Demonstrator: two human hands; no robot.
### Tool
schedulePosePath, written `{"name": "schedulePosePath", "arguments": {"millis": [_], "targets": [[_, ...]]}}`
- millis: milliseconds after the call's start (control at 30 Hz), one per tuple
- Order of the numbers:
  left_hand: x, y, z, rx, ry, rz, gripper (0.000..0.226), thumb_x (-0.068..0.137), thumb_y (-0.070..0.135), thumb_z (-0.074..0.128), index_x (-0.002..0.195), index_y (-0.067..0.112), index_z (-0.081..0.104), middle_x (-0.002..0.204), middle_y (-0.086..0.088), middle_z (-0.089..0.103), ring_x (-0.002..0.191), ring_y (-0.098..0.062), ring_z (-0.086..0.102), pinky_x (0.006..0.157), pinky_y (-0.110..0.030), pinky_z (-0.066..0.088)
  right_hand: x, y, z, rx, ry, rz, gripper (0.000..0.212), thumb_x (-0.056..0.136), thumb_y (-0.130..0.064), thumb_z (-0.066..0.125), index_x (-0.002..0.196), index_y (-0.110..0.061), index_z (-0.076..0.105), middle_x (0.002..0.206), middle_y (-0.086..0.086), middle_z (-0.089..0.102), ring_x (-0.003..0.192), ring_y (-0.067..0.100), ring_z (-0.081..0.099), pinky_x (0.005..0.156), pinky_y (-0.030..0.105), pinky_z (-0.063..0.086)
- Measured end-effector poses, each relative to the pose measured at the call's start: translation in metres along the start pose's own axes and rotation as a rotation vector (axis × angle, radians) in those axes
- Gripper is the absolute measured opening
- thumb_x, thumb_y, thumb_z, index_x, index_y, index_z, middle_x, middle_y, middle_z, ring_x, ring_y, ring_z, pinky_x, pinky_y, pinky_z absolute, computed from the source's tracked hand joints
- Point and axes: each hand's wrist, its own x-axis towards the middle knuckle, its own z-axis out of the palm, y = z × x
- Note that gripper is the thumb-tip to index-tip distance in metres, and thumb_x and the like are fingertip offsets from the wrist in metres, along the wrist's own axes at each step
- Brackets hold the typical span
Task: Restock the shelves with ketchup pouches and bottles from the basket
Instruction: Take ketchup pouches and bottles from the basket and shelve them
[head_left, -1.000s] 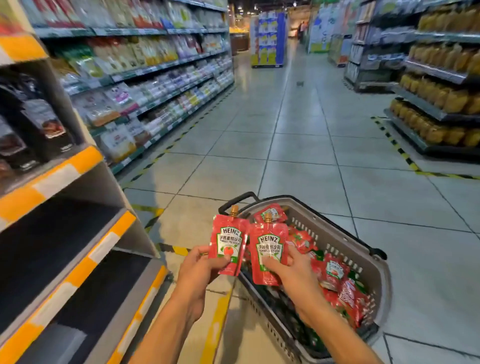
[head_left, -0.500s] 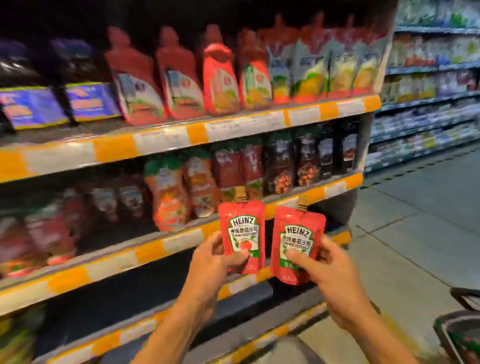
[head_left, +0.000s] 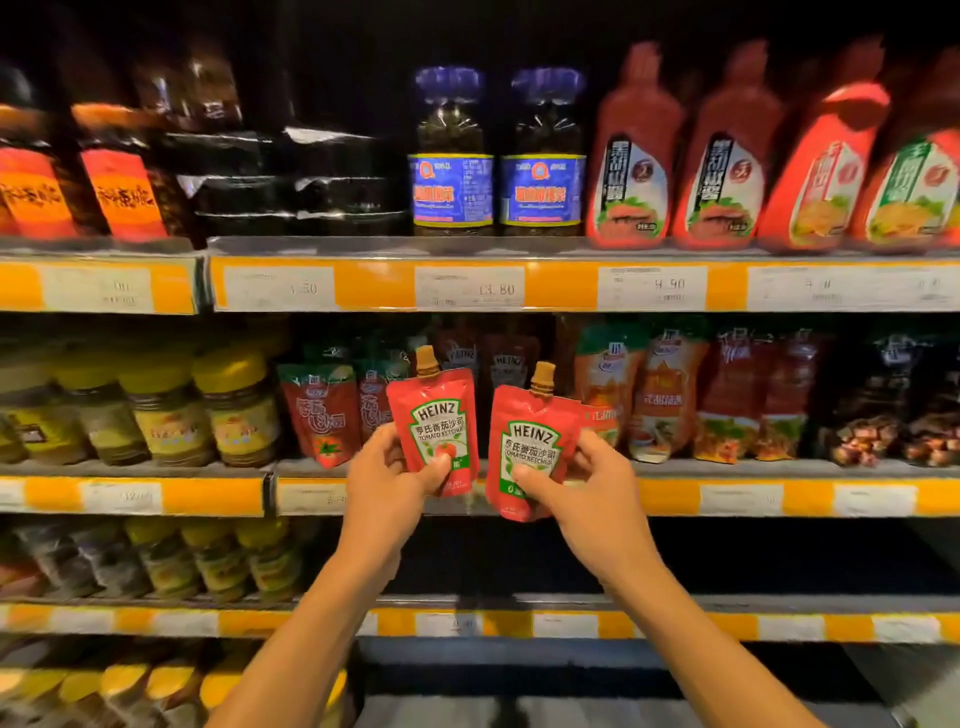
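Two red Heinz ketchup pouches with tan spouts are held upright in front of the middle shelf (head_left: 727, 496). My left hand (head_left: 387, 480) grips the left pouch (head_left: 434, 415) at its lower part, thumb on the label. My right hand (head_left: 592, 491) grips the right pouch (head_left: 530, 441) the same way, slightly lower. Behind them, dark Heinz pouches (head_left: 506, 361) stand at the back of that shelf. The basket is out of view.
The top shelf holds red sauce bottles (head_left: 631, 150) and blue-labelled jars (head_left: 452, 156). Yellow-lidded jars (head_left: 234, 405) stand left on the middle shelf, other red and orange pouches (head_left: 665, 395) right. The shelf bay below (head_left: 779, 556) on the right is dark with no goods showing.
The view swung from the aisle and basket to face the shelves. Both hands carried the two pouches up and now hold them before the middle shelf.
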Motion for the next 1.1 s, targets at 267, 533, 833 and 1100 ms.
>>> {"name": "schedulePosePath", "arguments": {"millis": [267, 533, 833, 1100], "targets": [[0.05, -0.02, 0.0, 0.197, 0.045, 0.107, 0.032, 0.084, 0.009, 0.079, 0.098, 0.033, 0.062, 0.093, 0.013, 0.074, 0.085, 0.007, 0.068, 0.07, -0.014, 0.053, 0.046, 0.003, 0.038, -0.191, 0.109, -0.05, 0.036, 0.082, -0.022, 0.083, 0.101, -0.037, 0.056, 0.094, -0.02, 0.07, 0.094, -0.002, 0.067, 0.077, 0.026, 0.058], [0.064, -0.04, 0.008, 0.438, 0.075, 0.096, 0.032, 0.086, 0.023, 0.078, 0.085, 0.036, 0.049, 0.084, 0.022, 0.059, 0.077, 0.006, 0.058, 0.063, -0.013, 0.04, 0.065, 0.018, 0.058, -0.318, 0.167, 0.047, 0.034, 0.087, -0.022, 0.078, 0.107, -0.023, 0.05, 0.095, -0.01, 0.065, 0.092, 0.014, 0.065, 0.074, 0.032, 0.054], [0.067, -0.041, 0.019, 0.519, 0.097, 0.06, 0.04, 0.086, 0.025, 0.077, 0.077, 0.031, 0.039, 0.08, 0.012, 0.055, 0.072, -0.01, 0.052, 0.053, -0.02, 0.034, 0.062, 0.025, 0.059, -0.401, 0.152, 0.085, 0.033, 0.094, -0.023, 0.07, 0.109, -0.02, 0.041, 0.097, -0.008, 0.056, 0.09, 0.012, 0.055, 0.065, 0.022, 0.04], [0.061, -0.04, 0.017, 0.582, 0.121, 0.099, 0.042, 0.085, 0.033, 0.078, 0.077, 0.031, 0.037, 0.075, 0.015, 0.053, 0.066, -0.005, 0.053, 0.049, -0.016, 0.031, 0.043, 0.017, 0.059, -0.5, 0.134, 0.077, 0.043, 0.096, -0.022, 0.063, 0.13, -0.012, 0.039, 0.125, 0.004, 0.056, 0.113, 0.022, 0.059, 0.082, 0.033, 0.05]]}}
